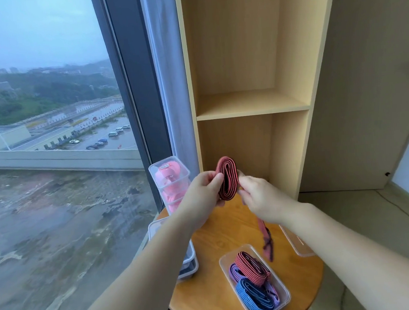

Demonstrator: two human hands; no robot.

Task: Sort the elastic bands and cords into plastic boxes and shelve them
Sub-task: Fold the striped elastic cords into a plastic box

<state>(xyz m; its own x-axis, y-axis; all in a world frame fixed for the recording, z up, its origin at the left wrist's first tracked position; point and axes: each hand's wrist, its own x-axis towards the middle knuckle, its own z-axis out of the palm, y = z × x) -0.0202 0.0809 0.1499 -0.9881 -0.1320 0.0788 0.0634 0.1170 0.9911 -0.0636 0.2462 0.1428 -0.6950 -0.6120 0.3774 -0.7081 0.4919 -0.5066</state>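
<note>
A red-and-black striped elastic band (227, 177) is wound into a flat coil, held up above the round wooden table (212, 239). My left hand (202, 191) pinches the coil's left side. My right hand (258, 197) grips its right side, and the band's loose tail (266, 240) hangs down from that hand. Below, an open clear plastic box (281, 288) holds coiled red, purple and blue striped bands (252, 280).
Stacked clear boxes of pink bands (171, 184) stand at the table's far left by the window. More lidded boxes (189, 261) lie under my left forearm. A loose lid (297, 245) lies at the right. The wooden shelf unit (251, 107) stands behind the table.
</note>
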